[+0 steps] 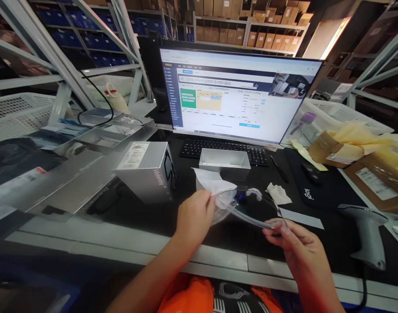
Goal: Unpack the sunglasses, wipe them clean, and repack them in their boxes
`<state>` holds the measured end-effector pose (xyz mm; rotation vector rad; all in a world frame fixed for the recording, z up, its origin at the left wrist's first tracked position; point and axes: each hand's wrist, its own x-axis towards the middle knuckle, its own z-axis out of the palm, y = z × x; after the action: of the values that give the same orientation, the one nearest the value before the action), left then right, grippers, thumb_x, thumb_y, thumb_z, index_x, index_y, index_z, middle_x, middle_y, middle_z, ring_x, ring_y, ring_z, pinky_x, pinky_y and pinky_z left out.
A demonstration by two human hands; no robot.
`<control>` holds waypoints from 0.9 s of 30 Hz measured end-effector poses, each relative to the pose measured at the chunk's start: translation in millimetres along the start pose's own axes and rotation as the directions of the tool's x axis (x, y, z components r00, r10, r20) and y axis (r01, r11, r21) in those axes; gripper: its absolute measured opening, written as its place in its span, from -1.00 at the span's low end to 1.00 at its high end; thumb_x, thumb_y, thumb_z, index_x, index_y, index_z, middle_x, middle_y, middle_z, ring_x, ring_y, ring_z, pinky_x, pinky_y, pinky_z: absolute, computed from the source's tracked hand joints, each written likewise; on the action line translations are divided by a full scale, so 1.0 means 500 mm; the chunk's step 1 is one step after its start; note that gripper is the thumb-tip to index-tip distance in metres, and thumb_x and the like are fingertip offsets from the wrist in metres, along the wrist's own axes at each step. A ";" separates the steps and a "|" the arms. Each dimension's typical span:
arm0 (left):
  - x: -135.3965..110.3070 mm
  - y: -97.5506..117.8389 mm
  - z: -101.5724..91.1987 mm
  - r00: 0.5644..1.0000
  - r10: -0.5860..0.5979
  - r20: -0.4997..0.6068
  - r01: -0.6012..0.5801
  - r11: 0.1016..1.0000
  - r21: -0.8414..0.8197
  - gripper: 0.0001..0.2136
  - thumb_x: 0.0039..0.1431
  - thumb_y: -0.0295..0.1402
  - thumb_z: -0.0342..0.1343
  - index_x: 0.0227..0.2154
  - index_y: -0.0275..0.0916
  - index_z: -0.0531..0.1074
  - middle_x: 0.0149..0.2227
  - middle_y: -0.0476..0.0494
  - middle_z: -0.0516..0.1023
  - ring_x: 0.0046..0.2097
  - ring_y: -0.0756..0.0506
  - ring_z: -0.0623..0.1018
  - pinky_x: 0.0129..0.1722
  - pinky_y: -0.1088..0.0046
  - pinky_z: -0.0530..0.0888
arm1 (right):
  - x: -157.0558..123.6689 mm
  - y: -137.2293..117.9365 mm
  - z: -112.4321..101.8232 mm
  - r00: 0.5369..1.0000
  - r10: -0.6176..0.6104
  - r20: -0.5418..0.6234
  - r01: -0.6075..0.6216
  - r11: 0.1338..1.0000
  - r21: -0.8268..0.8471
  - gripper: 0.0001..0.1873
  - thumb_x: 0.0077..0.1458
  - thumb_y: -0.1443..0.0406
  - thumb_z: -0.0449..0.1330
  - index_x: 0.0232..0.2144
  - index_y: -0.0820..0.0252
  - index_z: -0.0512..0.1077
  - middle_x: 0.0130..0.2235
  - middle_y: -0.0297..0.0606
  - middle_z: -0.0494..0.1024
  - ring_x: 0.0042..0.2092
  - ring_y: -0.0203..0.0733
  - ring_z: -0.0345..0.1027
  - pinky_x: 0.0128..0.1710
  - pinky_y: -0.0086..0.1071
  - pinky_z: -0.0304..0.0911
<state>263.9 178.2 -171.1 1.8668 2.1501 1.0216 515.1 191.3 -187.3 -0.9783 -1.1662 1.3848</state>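
In front of me is a pair of glasses (pixel 251 217) with thin arms, partly wrapped in clear film, with blue glints on its lens. My right hand (pixel 296 241) is closed, pinching the ends of the arms between thumb and fingers. My left hand (pixel 195 215) is closed on a white wrapping sheet (pixel 212 181) bunched against the lens side, which hides part of the glasses. Beyond my hands lies an open silver box tray (pixel 224 163). To the left stands a closed silver box (pixel 143 169) with a label and a picture of glasses.
A monitor (pixel 231 95) and a black keyboard (pixel 195 149) are at the back. On the right are a mouse (pixel 311 173), a barcode scanner (pixel 365 237), cardboard packages (pixel 375 178), and a crumpled white tissue (pixel 279 194). Silver boxes (pixel 71 182) crowd the left.
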 end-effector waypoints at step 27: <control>0.130 0.077 -0.183 0.866 0.285 0.412 -0.324 0.946 0.028 -0.85 0.18 -0.22 0.17 -0.38 -0.16 0.53 -0.41 -0.02 0.54 -0.39 -0.05 0.49 -0.39 0.45 0.31 | -0.012 0.027 0.046 0.605 -0.479 0.636 0.796 0.349 -0.494 -0.54 0.22 0.54 0.12 0.13 0.23 0.46 0.07 0.00 0.57 0.08 -0.07 0.51 0.06 -0.32 0.48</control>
<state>235.2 201.0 -58.0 2.2757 1.7295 0.5078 490.9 182.0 -196.4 -0.5838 -2.2588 0.3452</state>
